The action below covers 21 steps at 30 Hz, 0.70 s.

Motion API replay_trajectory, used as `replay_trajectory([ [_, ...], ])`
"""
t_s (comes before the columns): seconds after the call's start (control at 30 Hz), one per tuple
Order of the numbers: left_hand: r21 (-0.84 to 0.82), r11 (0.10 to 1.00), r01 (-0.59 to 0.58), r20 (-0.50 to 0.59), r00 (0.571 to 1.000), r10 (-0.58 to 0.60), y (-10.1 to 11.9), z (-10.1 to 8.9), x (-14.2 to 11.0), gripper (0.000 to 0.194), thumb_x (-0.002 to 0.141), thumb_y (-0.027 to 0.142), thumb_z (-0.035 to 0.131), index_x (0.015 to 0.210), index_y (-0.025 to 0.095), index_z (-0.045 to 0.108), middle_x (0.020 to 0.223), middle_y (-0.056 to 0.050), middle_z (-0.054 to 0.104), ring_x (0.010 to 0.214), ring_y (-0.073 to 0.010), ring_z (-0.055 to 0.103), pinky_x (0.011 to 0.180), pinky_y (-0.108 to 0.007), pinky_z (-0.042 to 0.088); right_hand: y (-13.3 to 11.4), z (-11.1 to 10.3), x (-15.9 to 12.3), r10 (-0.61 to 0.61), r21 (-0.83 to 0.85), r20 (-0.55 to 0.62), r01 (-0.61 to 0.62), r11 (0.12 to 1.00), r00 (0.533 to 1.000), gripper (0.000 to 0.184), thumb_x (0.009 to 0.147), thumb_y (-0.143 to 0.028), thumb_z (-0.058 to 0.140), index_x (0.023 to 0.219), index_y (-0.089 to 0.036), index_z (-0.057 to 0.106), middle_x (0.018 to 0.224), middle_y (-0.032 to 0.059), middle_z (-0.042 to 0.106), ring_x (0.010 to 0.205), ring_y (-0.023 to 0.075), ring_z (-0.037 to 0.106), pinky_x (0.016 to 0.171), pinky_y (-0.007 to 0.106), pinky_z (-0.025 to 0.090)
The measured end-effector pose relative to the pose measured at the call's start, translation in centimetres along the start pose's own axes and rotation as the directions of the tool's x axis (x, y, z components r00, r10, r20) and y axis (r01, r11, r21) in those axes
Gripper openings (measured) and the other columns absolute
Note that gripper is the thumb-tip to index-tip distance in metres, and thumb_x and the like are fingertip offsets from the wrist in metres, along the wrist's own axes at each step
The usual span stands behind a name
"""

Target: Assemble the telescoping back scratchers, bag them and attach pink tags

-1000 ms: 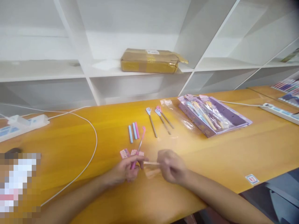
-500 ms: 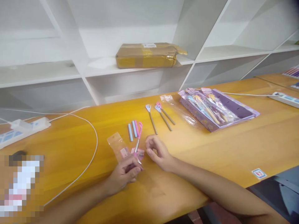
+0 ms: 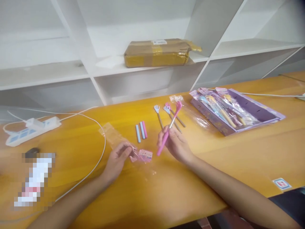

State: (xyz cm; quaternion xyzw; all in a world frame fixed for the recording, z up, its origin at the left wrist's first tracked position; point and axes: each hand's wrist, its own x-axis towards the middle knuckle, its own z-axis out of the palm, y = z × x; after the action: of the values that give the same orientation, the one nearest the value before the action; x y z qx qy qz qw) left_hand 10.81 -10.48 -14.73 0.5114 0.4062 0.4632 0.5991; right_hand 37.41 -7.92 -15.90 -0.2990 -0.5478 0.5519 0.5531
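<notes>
Shelving (image 3: 143,19) is seen at back, wooden table (image 3: 202,197) set before it. Purple tray (image 3: 262,115), part-filled with plastic-wrapped items, is placed on the table, toward the right of view. Taped cardboard box (image 3: 157,54) is stood on a shelf. Right hand (image 3: 177,143) is clamped on pink claw tool (image 3: 163,144), held head-up and tilted in front of three metal-rodded claws (image 3: 167,109). Left hand (image 3: 115,160) is closed on clear plastic bag (image 3: 114,135). Three short tubes (image 3: 142,130), two blue, one pink, are laid between the hands, farther back. Pink card (image 3: 145,155) is seen just beside the left fingers.
</notes>
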Motion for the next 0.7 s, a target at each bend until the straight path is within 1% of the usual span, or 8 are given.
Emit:
replay_trajectory([
  [0.07,-0.142,0.99,0.004,-0.171,0.985,-0.028,-0.5,-0.5,0.8,0.028,0.092,0.047,0.08,0.097,0.021,0.074,0.097,-0.003,0.07,0.09,-0.016,0.066,0.083,-0.026,0.054,0.1,-0.5,0.1,-0.02,-0.101,0.029,0.022,0.995,0.999,0.028,0.116,-0.05,0.034,0.109,-0.026,0.047,0.071,-0.0056,0.053,0.05,0.0128,0.05,0.051,0.025,0.048],
  [0.13,-0.21,0.977,-0.027,-0.246,0.969,-0.026,-1.0,-0.9,1.4,0.03,0.089,0.046,0.084,0.099,0.02,0.073,0.098,-0.003,0.071,0.091,-0.0155,0.068,0.084,-0.026,0.056,0.1,-0.9,-0.1,-0.081,-0.321,0.129,0.118,0.94,0.988,0.03,0.117,-0.048,0.036,0.109,-0.024,0.052,0.068,-0.006,0.052,0.051,0.0118,0.048,0.051,0.024,0.045],
  [0.2,-0.219,0.973,-0.073,-0.263,0.965,0.013,-1.1,-1.1,1.8,0.031,0.091,0.047,0.081,0.102,0.02,0.071,0.101,-0.004,0.073,0.092,-0.0158,0.071,0.084,-0.026,0.058,0.1,-1.1,-0.2,-0.153,-0.533,0.294,0.295,0.793,0.943,0.031,0.117,-0.044,0.038,0.11,-0.022,0.059,0.076,-0.0006,0.062,0.063,0.0135,0.058,0.061,0.025,0.05],
  [0.3,-0.229,0.963,-0.14,-0.314,0.947,0.063,-0.8,-1.4,2.4,0.034,0.092,0.051,0.079,0.102,0.021,0.065,0.101,-0.004,0.076,0.09,-0.0171,0.074,0.08,-0.029,0.061,0.1,-1.6,-0.3,-0.208,-0.67,0.516,0.543,0.506,0.831,0.026,0.116,-0.035,0.042,0.117,-0.021,0.063,0.092,0.0057,0.072,0.077,0.0155,0.068,0.069,0.027,0.052],
  [0.37,-0.247,0.953,-0.175,-0.363,0.929,0.077,-0.5,-1.6,2.7,0.037,0.09,0.052,0.081,0.1,0.021,0.062,0.098,-0.004,0.076,0.087,-0.0172,0.074,0.078,-0.03,0.062,0.2,-1.9,-0.3,-0.203,-0.711,0.582,0.614,0.344,0.787,0.022,0.116,-0.031,0.045,0.121,-0.021,0.064,0.091,0.0051,0.072,0.075,0.0155,0.068,0.065,0.027,0.05],
  [0.43,-0.268,0.941,-0.207,-0.417,0.905,0.081,-0.3,-1.8,2.9,0.039,0.087,0.051,0.085,0.098,0.021,0.063,0.093,-0.002,0.076,0.085,-0.0164,0.074,0.079,-0.03,0.063,0.4,-2.1,-0.2,-0.186,-0.745,0.592,0.62,0.246,0.784,0.021,0.115,-0.029,0.046,0.121,-0.02,0.064,0.089,0.0044,0.072,0.073,0.0154,0.068,0.064,0.027,0.048],
  [0.57,-0.318,0.921,-0.225,-0.474,0.879,0.051,-0.1,-1.8,3.0,0.036,0.082,0.045,0.09,0.096,0.02,0.067,0.088,0.001,0.073,0.084,-0.016,0.074,0.088,-0.034,0.065,1.0,-2.3,0.0,-0.186,-0.791,0.544,0.574,0.212,0.818,0.025,0.116,-0.03,0.042,0.118,-0.02,0.065,0.091,0.0046,0.074,0.071,0.0156,0.068,0.064,0.028,0.049],
  [0.7,-0.313,0.938,-0.147,-0.335,0.942,0.036,-0.3,-1.6,2.7,0.029,0.079,0.036,0.093,0.091,0.02,0.072,0.093,-0.001,0.075,0.095,-0.0178,0.075,0.102,-0.039,0.061,1.3,-2.4,0.1,-0.179,-0.82,0.511,0.539,0.192,0.841,0.028,0.117,-0.033,0.04,0.117,-0.021,0.065,0.087,0.0042,0.073,0.068,0.0152,0.066,0.062,0.028,0.047],
])
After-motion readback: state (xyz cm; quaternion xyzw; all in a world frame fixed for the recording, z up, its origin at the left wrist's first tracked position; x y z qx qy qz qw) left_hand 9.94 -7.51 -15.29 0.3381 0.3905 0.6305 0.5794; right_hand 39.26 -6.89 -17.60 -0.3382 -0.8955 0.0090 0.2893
